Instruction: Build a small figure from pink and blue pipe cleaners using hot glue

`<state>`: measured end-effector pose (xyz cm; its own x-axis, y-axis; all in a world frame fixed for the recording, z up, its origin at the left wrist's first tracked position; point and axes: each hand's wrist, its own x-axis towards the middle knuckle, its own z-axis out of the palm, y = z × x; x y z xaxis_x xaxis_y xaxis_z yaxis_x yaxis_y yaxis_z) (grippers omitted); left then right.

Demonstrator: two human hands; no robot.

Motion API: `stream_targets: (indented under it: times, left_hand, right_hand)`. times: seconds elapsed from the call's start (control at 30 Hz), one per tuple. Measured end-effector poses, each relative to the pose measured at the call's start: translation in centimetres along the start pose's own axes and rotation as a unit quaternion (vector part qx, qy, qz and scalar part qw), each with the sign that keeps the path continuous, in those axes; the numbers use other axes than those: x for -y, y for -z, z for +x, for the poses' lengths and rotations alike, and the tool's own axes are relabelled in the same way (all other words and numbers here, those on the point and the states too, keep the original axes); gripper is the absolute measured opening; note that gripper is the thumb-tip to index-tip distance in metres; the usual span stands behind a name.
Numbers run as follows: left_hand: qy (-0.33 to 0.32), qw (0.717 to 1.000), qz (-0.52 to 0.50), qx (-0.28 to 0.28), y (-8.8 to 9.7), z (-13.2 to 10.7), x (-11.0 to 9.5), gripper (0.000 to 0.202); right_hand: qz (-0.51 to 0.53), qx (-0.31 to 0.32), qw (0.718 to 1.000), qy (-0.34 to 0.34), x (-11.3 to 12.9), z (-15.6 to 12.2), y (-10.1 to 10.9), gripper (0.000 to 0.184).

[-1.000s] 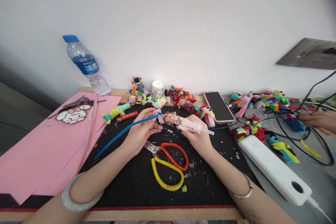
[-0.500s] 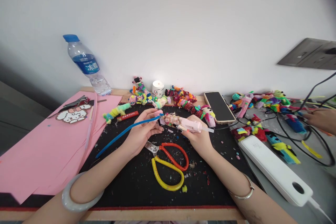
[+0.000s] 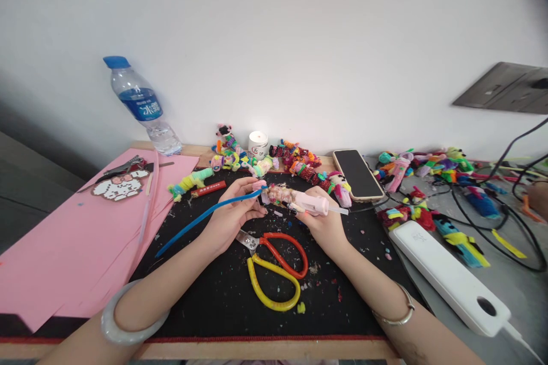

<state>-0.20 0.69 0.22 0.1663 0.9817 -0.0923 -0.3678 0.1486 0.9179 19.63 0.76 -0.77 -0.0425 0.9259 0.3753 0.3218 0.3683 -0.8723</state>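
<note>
My left hand [image 3: 231,214] is closed, pinching the end of a long blue pipe cleaner [image 3: 201,217] that trails down-left across the black mat [image 3: 222,296]. My right hand [image 3: 323,222] is wrapped round a pink glue gun [image 3: 306,203]; its front is crusted with coloured bits and meets the pipe cleaner's end by my left fingertips. A glue stick pokes out of the gun's back. Scissors [image 3: 274,265] with one red and one yellow handle lie on the mat just below both hands.
A water bottle [image 3: 141,105] stands at back left above pink paper sheets [image 3: 72,239]. Pipe-cleaner figures [image 3: 265,159], a small white jar [image 3: 257,144] and a phone [image 3: 357,174] line the back. A white power strip [image 3: 449,276], cables and more figures lie at right.
Another person's hand at the far right has drawn back to the frame's edge. My own hands have barely shifted, still holding the pipe cleaner and the glue gun together.
</note>
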Motion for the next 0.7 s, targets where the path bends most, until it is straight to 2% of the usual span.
stream_targets:
  times: [0.7]
  left_hand:
    - [0.009,1.0,0.005,-0.012,-0.22,-0.02,-0.26,0.031]
  right_hand:
    - [0.004,-0.008,1.0,-0.014,0.25,-0.09,-0.04,0.02]
